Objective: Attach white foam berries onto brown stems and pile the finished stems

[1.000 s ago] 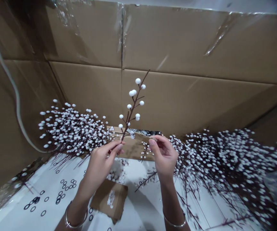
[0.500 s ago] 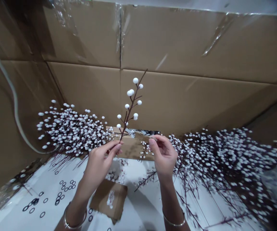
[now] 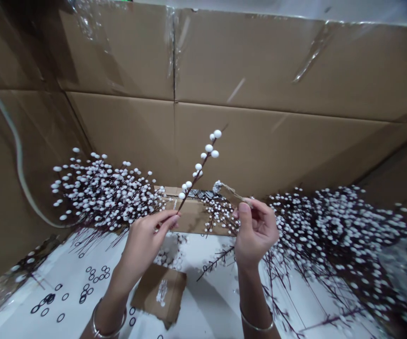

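In the head view my left hand (image 3: 147,240) pinches the lower end of a dark brown artificial berry sprig (image 3: 199,173) with white berries. The sprig leans up and to the right. My right hand (image 3: 256,235) is closed on a thin tan, twisted strip (image 3: 232,192), whose tip carries a white, sticky-looking clump. That tip points left toward the sprig, with a gap between them. Below my hands, a piece of cardboard (image 3: 173,306) with a white smear on it lies on the white tabletop (image 3: 203,320).
Piles of white-berried sprigs lie at the left (image 3: 108,188) and right (image 3: 330,226). Several small black rings (image 3: 50,299) are scattered at the left of the table. Tall cardboard walls (image 3: 260,70) enclose the back and sides, and a pale cable (image 3: 19,155) hangs at left.
My right hand has moved to the right, away from the sprig, and the strip's white tip now shows raised. The sprig has turned and tips further right and lower.
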The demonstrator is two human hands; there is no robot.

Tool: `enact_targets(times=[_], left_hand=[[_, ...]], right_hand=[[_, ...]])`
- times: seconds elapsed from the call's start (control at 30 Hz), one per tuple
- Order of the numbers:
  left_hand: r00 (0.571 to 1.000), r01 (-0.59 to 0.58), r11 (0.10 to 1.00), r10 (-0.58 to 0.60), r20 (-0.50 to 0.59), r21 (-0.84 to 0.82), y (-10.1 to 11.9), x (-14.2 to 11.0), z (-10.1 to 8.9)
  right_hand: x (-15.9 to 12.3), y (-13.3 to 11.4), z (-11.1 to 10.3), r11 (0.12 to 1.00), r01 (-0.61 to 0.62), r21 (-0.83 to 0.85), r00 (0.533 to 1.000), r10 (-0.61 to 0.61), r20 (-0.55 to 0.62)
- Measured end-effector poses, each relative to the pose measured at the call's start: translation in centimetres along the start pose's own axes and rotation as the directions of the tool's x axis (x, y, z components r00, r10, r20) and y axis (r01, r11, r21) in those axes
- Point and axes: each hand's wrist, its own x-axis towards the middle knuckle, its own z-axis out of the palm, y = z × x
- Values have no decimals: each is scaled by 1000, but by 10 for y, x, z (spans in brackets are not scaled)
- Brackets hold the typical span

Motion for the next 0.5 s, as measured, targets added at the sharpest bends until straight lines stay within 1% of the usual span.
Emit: enact_targets(times=[0.07, 0.17, 0.33, 0.5], left_hand=[[999, 14, 1000, -15, 30, 24, 0, -1, 0], [998, 23, 998, -26, 50, 50, 0, -3, 1], [997, 17, 996, -23, 79, 86, 2, -4, 3], [995, 8, 996, -17, 101, 90, 3, -4, 3]], right_hand=[[2, 1, -1, 999, 47, -15, 998, -48, -41], [4, 1, -1, 994, 101, -36, 993, -103, -60], [5, 2, -2, 989, 147, -32, 989, -148, -28], [4, 2, -3, 987, 155, -42, 988, -155, 6]])
